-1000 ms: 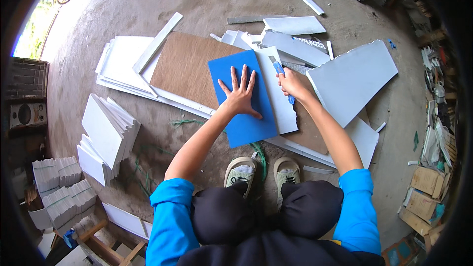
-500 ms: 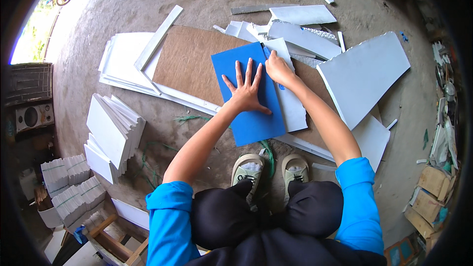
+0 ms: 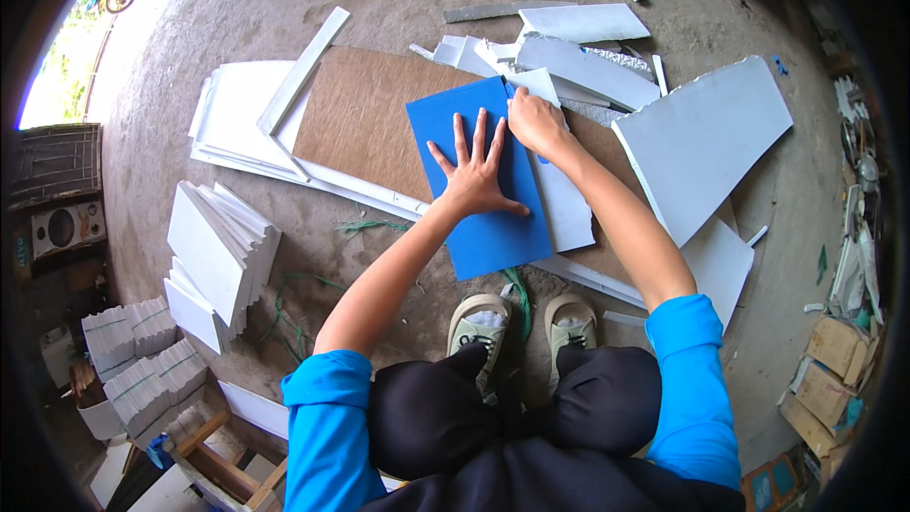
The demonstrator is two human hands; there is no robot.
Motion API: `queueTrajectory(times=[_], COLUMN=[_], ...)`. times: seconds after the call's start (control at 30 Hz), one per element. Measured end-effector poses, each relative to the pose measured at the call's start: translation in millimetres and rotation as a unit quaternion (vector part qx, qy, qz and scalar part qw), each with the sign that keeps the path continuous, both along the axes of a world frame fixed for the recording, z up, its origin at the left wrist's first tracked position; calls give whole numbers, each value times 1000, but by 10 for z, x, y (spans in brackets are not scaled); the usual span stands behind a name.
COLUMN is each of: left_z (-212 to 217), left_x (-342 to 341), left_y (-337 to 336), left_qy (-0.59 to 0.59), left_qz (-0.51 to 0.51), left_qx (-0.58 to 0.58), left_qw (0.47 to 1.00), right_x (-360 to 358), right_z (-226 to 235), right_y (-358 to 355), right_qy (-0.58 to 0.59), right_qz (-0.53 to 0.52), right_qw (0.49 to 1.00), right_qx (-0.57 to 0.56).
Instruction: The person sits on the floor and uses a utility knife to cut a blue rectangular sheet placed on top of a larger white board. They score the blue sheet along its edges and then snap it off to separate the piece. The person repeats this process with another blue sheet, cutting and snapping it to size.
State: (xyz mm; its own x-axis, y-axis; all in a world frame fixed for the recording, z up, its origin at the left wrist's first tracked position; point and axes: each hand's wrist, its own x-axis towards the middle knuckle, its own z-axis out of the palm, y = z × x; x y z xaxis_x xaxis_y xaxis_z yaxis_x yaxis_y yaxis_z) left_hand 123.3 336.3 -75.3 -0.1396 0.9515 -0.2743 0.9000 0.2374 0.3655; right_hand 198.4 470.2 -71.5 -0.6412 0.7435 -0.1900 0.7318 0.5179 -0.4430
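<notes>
The right grip (image 3: 536,125) is closed around a blue cutter (image 3: 510,91) at the upper right corner of the blue board (image 3: 498,232); its blade cannot be made out. If the blade climbed the blue board's right edge, it could run onto the left hand (image 3: 474,185) — that grip is open, palm down on the board's middle, fingers spread, the thumb close to that same edge. Uneven weight from the palm might let the board pivot, and a cut beside it would wander. Too deep a stroke could also score the brown board (image 3: 365,114) beneath.

The cutter itself sits inside the right grip, showing above and below the fist. The white sheet (image 3: 567,204) lies under that fist and along the right side of the blue board, its right edge ragged. Farther out, the brown board extends left of the blue board, over white panels (image 3: 248,104); the shoes (image 3: 482,327) stand just below it — in the way, I judge, of a stroke overrunning toward the body.
</notes>
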Motion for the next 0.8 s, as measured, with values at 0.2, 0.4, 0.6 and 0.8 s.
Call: queueTrajectory(times=[0.2,0.4,0.6,0.8], left_z=[30,-77,-74,-88], left_x=[39,39,52,48], left_y=[21,25,17,35], left_qy=[6,25,36,53], left_qz=[2,3,11,6], left_qx=[5,26,20,-5], left_qw=[1000,999,999,999], right_x=[-17,281,1417,1825], right_z=[56,-6,215,148], right_y=[81,-117,-1268,-1736], right_qy=[-31,-28,-43,-38], right_qz=[-3,5,9,-2], right_qw=[999,999,994,995], right_qx=[36,-32,-99,-89])
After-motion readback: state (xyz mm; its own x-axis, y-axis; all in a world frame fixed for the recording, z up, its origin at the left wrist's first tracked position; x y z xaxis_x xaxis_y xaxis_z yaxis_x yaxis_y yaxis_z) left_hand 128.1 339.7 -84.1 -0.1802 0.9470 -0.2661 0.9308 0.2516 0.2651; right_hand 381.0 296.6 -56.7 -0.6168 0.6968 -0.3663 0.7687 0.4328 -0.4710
